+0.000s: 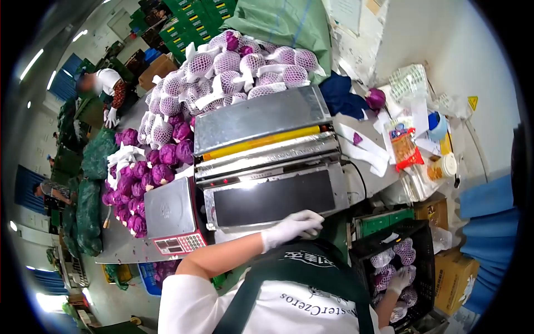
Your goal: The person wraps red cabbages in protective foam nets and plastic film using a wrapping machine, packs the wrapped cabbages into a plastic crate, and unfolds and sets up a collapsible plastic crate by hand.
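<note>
My left hand point(293, 227), in a white glove, hovers by the front edge of the wrapping machine point(272, 199). Its fingers are loosely curled together and nothing shows in them. At the lower right my right hand point(399, 280), also gloved, reaches into a black crate point(356, 257). Its fingers rest round a purple cabbage in white netting point(410, 271), partly hidden by the hand. Other netted cabbages point(382, 258) lie around it in the crate. A digital scale point(169, 209) stands left of the machine, beside loose purple cabbages point(162, 173).
Netted cabbages point(228, 61) are piled behind the machine. A cardboard box point(453, 278) stands right of the crate. Snack packet point(405, 147) and jar point(443, 167) lie at the right. A co-worker point(108, 89) in white gloves stands at the far left end.
</note>
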The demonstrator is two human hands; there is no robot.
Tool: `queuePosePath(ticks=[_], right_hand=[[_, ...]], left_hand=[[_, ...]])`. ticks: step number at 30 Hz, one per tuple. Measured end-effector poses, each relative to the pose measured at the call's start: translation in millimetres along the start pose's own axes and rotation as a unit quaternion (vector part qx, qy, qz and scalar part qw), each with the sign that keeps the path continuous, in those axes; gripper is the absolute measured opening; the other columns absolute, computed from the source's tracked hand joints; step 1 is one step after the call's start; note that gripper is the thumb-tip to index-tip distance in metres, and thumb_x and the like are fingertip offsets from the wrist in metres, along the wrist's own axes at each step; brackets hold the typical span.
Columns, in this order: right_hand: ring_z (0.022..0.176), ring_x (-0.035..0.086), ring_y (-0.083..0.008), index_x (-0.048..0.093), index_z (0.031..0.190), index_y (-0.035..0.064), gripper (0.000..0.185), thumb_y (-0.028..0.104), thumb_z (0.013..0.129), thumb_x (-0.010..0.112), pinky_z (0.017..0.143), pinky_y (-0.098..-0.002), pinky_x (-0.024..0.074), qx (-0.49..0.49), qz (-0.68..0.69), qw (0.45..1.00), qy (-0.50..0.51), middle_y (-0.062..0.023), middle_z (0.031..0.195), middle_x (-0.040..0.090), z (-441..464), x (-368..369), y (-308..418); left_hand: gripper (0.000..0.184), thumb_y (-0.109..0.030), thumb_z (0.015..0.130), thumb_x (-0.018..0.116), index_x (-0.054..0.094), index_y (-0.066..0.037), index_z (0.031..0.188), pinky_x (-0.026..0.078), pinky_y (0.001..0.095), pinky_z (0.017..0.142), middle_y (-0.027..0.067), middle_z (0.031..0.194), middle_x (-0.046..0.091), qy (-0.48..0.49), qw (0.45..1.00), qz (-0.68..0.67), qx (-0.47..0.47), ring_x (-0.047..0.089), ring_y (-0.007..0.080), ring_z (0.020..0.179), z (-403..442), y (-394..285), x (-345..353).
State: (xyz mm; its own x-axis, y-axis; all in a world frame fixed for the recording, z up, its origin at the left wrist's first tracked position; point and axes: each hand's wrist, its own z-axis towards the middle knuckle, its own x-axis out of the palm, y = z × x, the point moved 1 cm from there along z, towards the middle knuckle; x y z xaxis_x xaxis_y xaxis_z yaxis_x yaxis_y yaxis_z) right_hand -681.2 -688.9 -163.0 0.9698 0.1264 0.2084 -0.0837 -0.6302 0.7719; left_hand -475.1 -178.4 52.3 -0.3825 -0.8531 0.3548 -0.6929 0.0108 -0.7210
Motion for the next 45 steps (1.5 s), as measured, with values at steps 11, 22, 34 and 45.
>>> queuePosePath(ticks=[11, 22, 34, 45], right_hand=[[0.076, 0.061, -0.0089, 0.059, 0.113, 0.0022, 0.027, 0.023, 0.1, 0.048, 0.064, -0.0209, 0.0479, -0.088, -0.381, 0.64, 0.661, -0.0065, 0.094, 0.067, -328, 522, -56], [0.084, 0.064, -0.0275, 0.063, 0.102, -0.0008, 0.025, 0.02, 0.093, 0.054, 0.078, -0.0356, 0.0491, -0.438, -0.256, 0.36, 0.783, -0.0141, 0.091, 0.067, -487, 845, -290], [0.129, 0.041, -0.0343, 0.051, 0.13, 0.0017, 0.059, 0.043, 0.087, 0.054, 0.108, -0.0431, 0.0336, -0.673, -0.364, 0.093, 0.637, -0.0182, 0.139, 0.047, -540, 815, -364], [0.114, 0.058, -0.0375, 0.056, 0.117, -0.0154, 0.103, 0.078, 0.074, 0.052, 0.094, -0.0392, 0.0445, -0.259, -0.591, 0.438, 0.626, -0.0288, 0.121, 0.059, -524, 948, -393]], left_hand=[[0.033, -0.022, 0.096, 0.056, 0.054, -0.006, 0.125, 0.046, 0.028, 0.09, 0.0034, 0.116, 0.059, -0.266, 0.938, 0.075, 0.21, 0.056, 0.01, 0.103, -93, -121, -230], [0.049, -0.032, 0.097, 0.046, 0.041, -0.003, 0.136, 0.041, 0.0407, 0.103, 0.0131, 0.133, 0.049, -0.46, 0.83, -0.255, 0.183, 0.05, 0.0245, 0.121, -22, -238, -497], [0.071, -0.058, 0.087, 0.056, 0.046, -0.01, 0.138, 0.044, 0.033, 0.093, 0.006, 0.125, 0.057, -0.269, 0.903, -0.251, 0.222, 0.053, 0.0174, 0.111, 88, -289, -509], [0.1, -0.074, 0.079, 0.053, 0.048, 0.011, 0.131, 0.037, 0.0371, 0.102, 0.0215, 0.133, 0.052, -0.402, 0.883, -0.111, 0.214, 0.051, 0.0285, 0.119, 140, -291, -540]])
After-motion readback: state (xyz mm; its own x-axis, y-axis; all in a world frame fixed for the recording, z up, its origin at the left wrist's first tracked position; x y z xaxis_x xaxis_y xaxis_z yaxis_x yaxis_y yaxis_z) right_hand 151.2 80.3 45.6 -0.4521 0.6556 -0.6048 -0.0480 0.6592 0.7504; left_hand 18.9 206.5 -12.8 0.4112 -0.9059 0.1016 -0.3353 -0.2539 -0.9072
